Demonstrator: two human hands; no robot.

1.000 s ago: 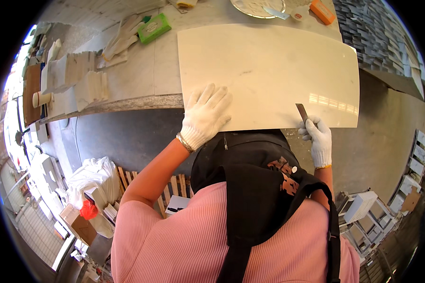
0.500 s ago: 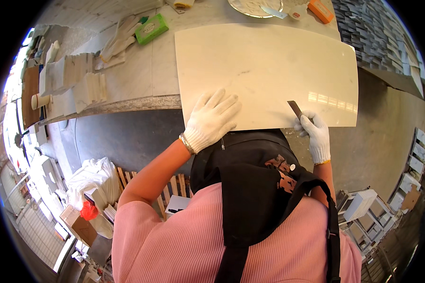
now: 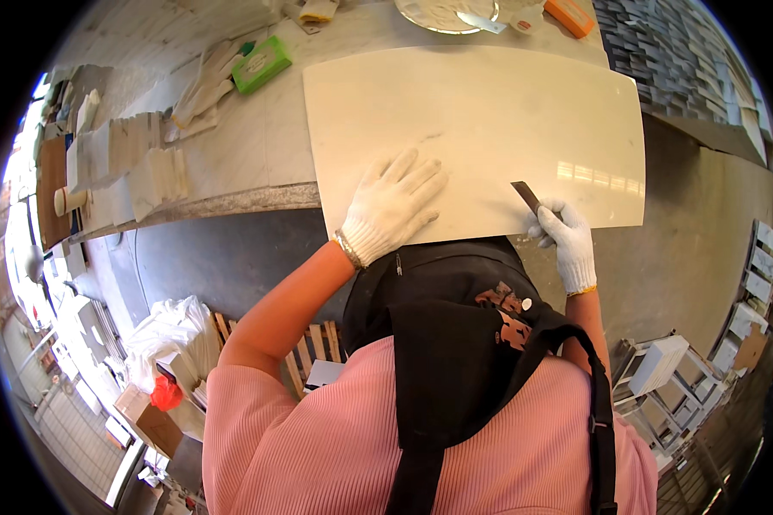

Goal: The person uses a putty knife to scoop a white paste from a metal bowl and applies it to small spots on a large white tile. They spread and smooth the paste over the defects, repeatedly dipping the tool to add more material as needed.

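A large, glossy cream-white slab (image 3: 481, 112) lies across the worktop, its near edge reaching out over my lap. My left hand (image 3: 395, 202), in a white knit glove, rests flat on the slab's near left part with fingers stretched out. In my right hand (image 3: 565, 236), also gloved, is a dark, flat, blade-like strip (image 3: 525, 196) pinched between thumb and fingers at the slab's near right edge. The strip's tip points up and left over the slab's surface; whether it touches the slab I cannot tell.
Beyond the slab are a shallow round dish (image 3: 442, 17) with a putty knife (image 3: 481, 22) and an orange box (image 3: 569, 17). Left on the worktop (image 3: 262, 154) are a green box (image 3: 262, 65), crumpled gloves (image 3: 202, 90) and stacked pale tiles (image 3: 116, 154). Grey pieces (image 3: 670, 64) are piled at far right.
The view has shifted a little, so the worktop things sit slightly further left. My left hand has slid slightly right over the slab. My right hand keeps its grip on the strip.
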